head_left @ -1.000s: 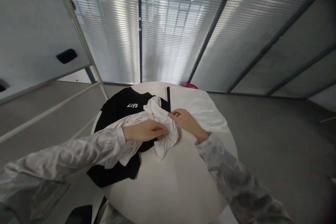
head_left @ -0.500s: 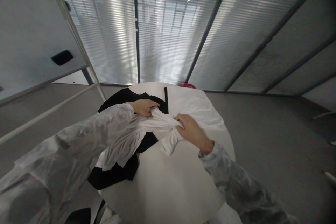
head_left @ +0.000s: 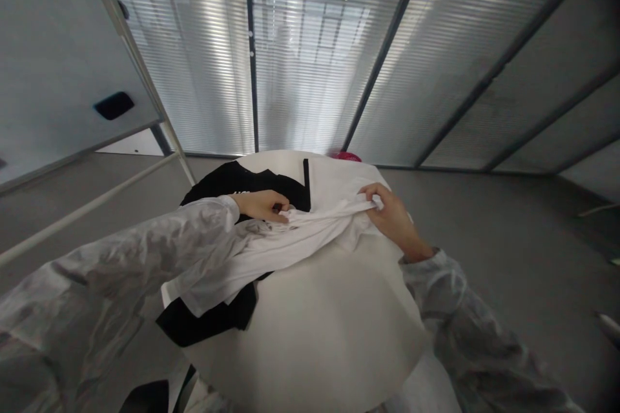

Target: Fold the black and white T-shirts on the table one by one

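A bunched white T-shirt (head_left: pixel 300 239) stretches sideways over the round white table (head_left: pixel 329 322). Its left end hangs loosely over black cloth. My left hand (head_left: pixel 265 205) pinches the upper edge of the fabric near the middle. At the other end, my right hand (head_left: pixel 393 219) grips a gathered edge between thumb and fingers. Behind and under the shirt lies a black garment (head_left: pixel 242 177) with some white lettering, partly hidden by my left hand. More black cloth (head_left: pixel 208 326) sticks out below the shirt at the table's left edge.
Another white cloth (head_left: pixel 339 177) lies flat at the table's back right. A red object (head_left: pixel 347 156) shows behind the table. On the left stands a whiteboard (head_left: pixel 58 64) on a pale frame. Glass panels with blinds (head_left: pixel 300 77) close off the far side.
My right hand has moved right and slightly back, drawing the shirt out from a bunch into a long stretch. My left hand has shifted slightly, still at the fabric.
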Demonstrator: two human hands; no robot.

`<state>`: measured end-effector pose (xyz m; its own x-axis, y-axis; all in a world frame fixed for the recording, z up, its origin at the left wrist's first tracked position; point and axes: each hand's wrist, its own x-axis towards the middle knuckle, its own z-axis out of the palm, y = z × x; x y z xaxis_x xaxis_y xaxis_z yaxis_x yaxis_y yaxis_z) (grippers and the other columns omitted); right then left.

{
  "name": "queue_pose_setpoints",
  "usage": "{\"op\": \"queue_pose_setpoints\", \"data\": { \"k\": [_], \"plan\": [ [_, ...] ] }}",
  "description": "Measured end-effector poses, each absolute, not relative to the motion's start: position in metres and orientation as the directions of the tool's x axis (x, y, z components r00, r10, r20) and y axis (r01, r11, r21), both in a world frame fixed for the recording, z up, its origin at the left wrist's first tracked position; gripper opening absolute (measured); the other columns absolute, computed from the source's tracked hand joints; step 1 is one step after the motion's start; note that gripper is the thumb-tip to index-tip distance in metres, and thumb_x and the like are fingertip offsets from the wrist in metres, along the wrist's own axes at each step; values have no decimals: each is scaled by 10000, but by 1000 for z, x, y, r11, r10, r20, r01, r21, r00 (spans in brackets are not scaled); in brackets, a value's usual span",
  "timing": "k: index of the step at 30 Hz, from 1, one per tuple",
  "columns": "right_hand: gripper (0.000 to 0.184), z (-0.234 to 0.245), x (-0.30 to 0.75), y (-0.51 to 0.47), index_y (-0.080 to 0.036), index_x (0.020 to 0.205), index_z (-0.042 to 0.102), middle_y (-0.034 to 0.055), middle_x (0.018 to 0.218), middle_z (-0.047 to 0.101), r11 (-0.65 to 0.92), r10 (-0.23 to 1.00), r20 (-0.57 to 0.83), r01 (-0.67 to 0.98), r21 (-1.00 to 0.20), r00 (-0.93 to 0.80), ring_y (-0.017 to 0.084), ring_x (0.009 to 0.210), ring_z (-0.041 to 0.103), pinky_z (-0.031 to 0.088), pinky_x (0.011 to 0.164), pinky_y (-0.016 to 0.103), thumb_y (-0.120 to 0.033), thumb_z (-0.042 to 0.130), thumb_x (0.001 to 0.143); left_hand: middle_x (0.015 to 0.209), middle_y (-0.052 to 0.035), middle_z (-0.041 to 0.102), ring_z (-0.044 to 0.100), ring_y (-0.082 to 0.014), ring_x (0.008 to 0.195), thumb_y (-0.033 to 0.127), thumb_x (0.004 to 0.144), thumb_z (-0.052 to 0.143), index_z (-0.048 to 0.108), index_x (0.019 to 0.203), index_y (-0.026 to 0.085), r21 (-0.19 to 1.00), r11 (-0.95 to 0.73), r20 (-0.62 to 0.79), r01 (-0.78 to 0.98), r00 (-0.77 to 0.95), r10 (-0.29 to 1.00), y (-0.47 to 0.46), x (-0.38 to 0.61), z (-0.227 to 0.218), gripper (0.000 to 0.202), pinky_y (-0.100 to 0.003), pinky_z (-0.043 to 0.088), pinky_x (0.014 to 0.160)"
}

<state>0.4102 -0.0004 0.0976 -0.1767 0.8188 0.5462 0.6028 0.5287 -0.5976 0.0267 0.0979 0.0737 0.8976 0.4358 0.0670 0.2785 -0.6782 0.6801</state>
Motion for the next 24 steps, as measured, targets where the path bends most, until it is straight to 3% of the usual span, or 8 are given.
{"op": "queue_pose_setpoints", "data": {
  "k": [5, 12, 18, 24],
  "plan": [
    [182, 101, 417, -9, -268, 872, 546, 29, 1045, 720, 437, 895, 284, 556, -707, -343, 263, 1029, 658, 503, 950, 367, -248, 702, 780, 773, 17, 585, 510, -138, 690, 598, 841, 869, 600, 827, 189, 834, -470, 8, 290, 844, 536, 97, 14, 78, 490, -262, 385, 625],
    [389, 92, 418, -10, -258, 890, 600, -26, 896, 644, 350, 899, 58, 632, -691, -434, 217, 874, 609, 484, 826, 316, -461, 909, 768, 778, 41, 593, 550, -103, 695, 480, 760, 964, 558, 805, 186, 950, -271, 81, 155, 716, 694, 102, -2, 122, 504, -235, 460, 662],
    [338, 90, 406, -7, -261, 905, 672, -4, 890, 728, 325, 944, 170, 716, -618, -281, 233, 871, 672, 494, 805, 327, -575, 798, 901, 827, 49, 618, 591, -96, 712, 310, 713, 992, 520, 841, 195, 978, -186, 63, 98, 707, 704, 98, -8, 150, 503, -209, 492, 651],
    [218, 91, 396, -7, -307, 1127, 810, 32, 1005, 840, 426, 902, 266, 800, -422, -340, 278, 865, 763, 544, 842, 374, -427, 780, 947, 880, 33, 668, 624, -108, 713, 269, 686, 992, 592, 929, 196, 973, -179, 24, 146, 707, 707, 94, -8, 160, 474, -210, 479, 621]
  ]
}}
